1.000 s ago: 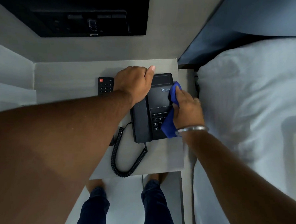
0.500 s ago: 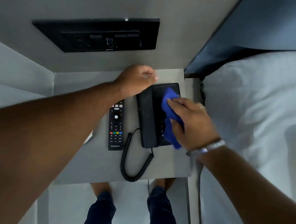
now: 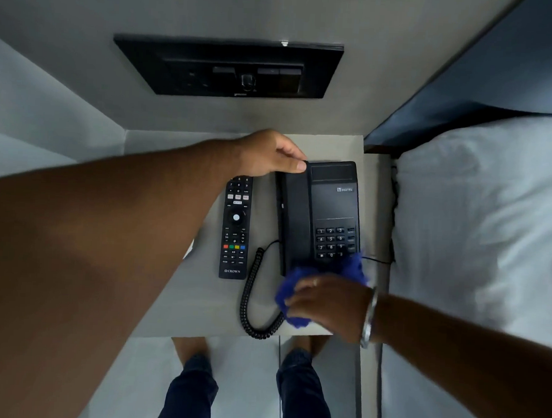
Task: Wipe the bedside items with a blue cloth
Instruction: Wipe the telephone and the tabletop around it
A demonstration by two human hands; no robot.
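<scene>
Both hands work: the left hand (image 3: 272,156) pinches the phone (image 3: 319,214) top, steadying it. The right hand (image 3: 327,302), lower centre, grips the blue cloth (image 3: 291,284), wiping its edge.

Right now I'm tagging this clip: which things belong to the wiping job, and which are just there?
In the job:
blue cloth
right hand
telephone
left hand
remote control

Just there:
bedside table
wall switch panel
bed

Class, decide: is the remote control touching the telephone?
Apart. The head view shows a bare strip of table running between the remote control and the telephone.
</scene>
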